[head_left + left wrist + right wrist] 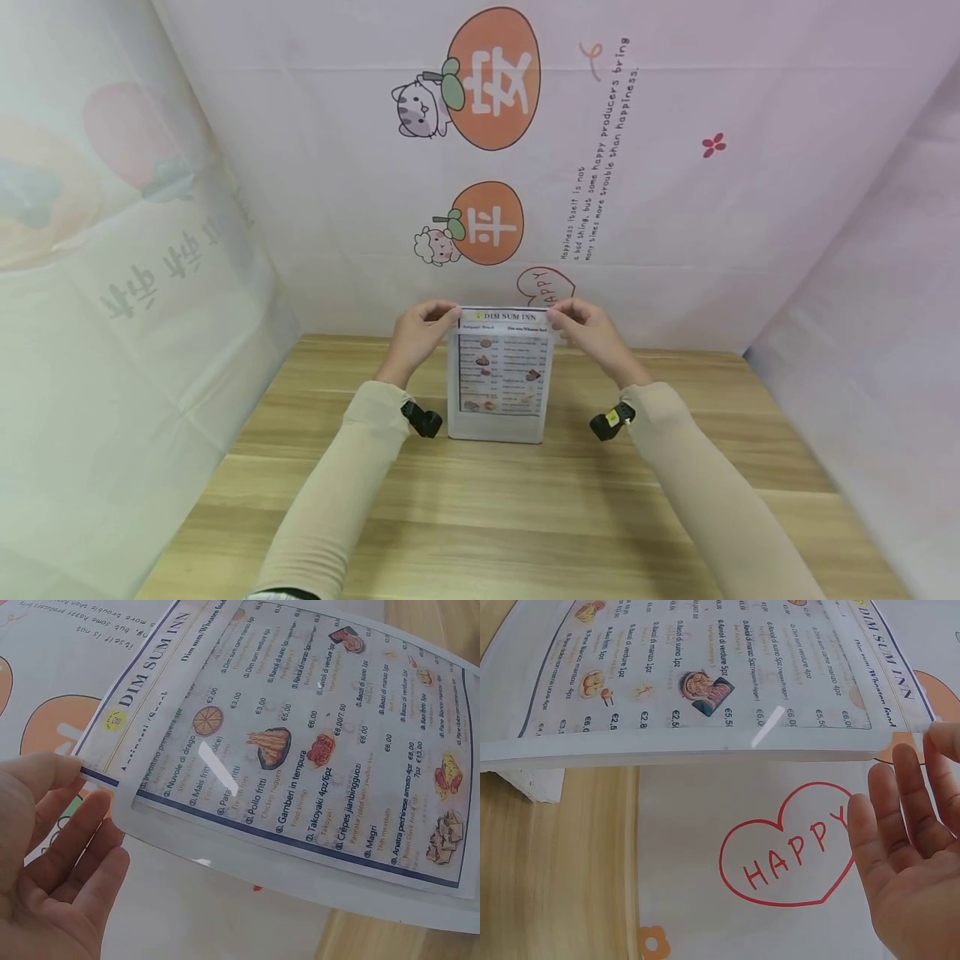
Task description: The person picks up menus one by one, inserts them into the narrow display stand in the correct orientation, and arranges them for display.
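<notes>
A printed menu sheet [501, 379] headed "DIM SUM INN" sits in a white-edged clear display stand [495, 429], upright on the wooden table. The sheet's heading strip sticks out above the stand's top edge. My left hand [417, 335] pinches the sheet's top left corner between thumb and index finger; the other fingers are loosely bent behind it in the left wrist view. At the top right corner, my right hand [597, 335] pinches the sheet in the same way. A white foot [544, 784] of the stand shows beneath it in the right wrist view.
The wooden table [480, 517] ends at the back against a pale printed cloth [660, 225] with cartoon fruit and lettering. More cloth hangs along the left and right sides. Black wrist cameras [422, 419] are strapped on both sleeves.
</notes>
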The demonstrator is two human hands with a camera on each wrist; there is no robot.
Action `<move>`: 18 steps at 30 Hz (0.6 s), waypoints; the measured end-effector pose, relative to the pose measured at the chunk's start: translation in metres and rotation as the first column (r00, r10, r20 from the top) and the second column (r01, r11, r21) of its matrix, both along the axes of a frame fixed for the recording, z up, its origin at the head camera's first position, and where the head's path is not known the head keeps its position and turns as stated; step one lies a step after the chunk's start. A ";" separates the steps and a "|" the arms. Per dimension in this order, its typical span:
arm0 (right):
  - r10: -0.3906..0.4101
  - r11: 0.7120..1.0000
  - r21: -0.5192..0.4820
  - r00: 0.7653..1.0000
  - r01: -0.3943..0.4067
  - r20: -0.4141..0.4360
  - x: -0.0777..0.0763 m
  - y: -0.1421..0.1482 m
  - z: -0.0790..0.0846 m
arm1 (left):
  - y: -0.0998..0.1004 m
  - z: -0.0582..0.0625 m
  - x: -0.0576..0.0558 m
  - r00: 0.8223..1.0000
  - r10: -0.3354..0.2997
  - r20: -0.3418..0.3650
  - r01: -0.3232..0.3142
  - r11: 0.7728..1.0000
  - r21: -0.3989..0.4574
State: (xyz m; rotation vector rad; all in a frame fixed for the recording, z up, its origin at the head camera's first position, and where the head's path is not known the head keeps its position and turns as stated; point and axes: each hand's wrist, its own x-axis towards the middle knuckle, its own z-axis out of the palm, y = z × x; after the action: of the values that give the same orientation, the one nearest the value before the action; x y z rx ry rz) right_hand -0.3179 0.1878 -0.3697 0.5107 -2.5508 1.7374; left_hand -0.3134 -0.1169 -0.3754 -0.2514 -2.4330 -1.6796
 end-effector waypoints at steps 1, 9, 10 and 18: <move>0.001 1.000 -0.004 1.000 -0.001 0.002 0.000 0.000 -0.001 | 0.000 -0.001 0.000 1.000 -0.002 -0.002 0.002 1.000 -0.001; 0.013 0.999 -0.032 1.000 -0.012 0.014 -0.002 0.001 -0.010 | -0.001 -0.007 -0.001 1.000 -0.013 0.008 0.013 1.000 0.013; 0.014 0.999 -0.036 1.000 -0.013 0.017 -0.002 0.001 -0.010 | -0.001 -0.007 -0.001 1.000 -0.014 0.008 0.014 1.000 0.014; 0.002 0.999 -0.036 1.000 -0.001 0.019 -0.002 0.001 -0.016 | -0.002 -0.014 -0.001 1.000 -0.023 0.013 0.023 1.000 0.017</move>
State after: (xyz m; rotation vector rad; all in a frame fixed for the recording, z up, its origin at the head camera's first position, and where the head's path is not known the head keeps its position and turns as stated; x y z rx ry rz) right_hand -0.3202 0.1885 -0.3859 0.4973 -2.5271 1.7939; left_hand -0.3143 -0.1184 -0.3894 -0.2675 -2.4338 -1.7155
